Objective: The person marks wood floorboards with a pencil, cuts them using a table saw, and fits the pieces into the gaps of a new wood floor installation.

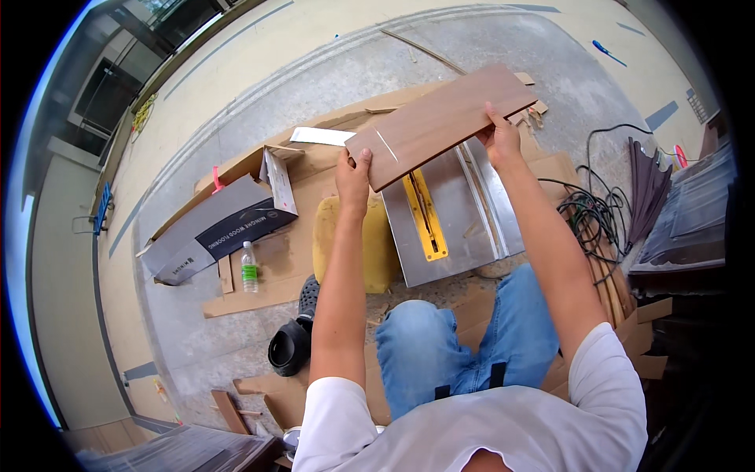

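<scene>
A brown wooden plank (pixel 440 118) with a short white line near its left end is raised over a silver saw table (pixel 472 228), which has a yellow insert (pixel 425 220) with a slot. My left hand (pixel 353 175) grips the plank at its left end, and my right hand (pixel 501 137) grips its near edge toward the right. A yellow object (pixel 344 248) is beside the saw table, partly hidden by my left arm. A white strip (pixel 314 135) lies on cardboard (pixel 228 307) behind my left hand.
An open flooring box (pixel 216 220) and plastic bottle (pixel 250 267) are at left. Dark clogs (pixel 287 346) lie by my left arm. Tangled cables (pixel 594 220), dark strips (pixel 641 189) and wrapped stacks (pixel 684 216) are at right. A blue-handled tool (pixel 602 49) lies on the back floor.
</scene>
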A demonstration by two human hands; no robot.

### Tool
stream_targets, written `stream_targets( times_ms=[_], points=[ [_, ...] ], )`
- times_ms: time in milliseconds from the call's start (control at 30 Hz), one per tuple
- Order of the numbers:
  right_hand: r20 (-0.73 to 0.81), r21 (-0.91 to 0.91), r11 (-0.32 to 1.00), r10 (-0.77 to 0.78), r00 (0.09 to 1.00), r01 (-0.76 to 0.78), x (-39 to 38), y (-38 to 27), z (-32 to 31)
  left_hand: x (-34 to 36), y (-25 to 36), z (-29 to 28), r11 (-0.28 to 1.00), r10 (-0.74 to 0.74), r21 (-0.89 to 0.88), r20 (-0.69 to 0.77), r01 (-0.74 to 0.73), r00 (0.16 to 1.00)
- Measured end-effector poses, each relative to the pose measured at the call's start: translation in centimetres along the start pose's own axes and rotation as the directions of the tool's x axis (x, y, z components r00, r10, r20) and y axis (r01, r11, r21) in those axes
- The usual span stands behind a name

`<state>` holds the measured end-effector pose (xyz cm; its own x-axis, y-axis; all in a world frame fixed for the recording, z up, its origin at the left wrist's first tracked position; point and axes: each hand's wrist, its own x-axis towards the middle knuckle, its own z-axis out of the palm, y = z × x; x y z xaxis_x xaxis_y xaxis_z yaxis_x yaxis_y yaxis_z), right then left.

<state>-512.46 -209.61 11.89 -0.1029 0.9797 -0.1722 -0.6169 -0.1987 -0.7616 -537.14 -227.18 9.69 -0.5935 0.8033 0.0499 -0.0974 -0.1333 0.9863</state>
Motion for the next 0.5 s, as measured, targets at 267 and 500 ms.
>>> stream_targets(
  times_ms=[267,500],
  points=[
    [-0.17,-0.371,0.922,0.044,0.985,-0.105,6.5,2.5,-10.0,2.0,-5.5,0.9,0.837,-0.031,0.545,-0.05,0.053,0.998],
    [-0.06,-0.261,0.961,0.079,0.995,-0.093,6.4,3.6,-10.6,1.8,-9.5,2.4,0.814,0.036,0.576,-0.183,0.077,0.983]
  ],
)
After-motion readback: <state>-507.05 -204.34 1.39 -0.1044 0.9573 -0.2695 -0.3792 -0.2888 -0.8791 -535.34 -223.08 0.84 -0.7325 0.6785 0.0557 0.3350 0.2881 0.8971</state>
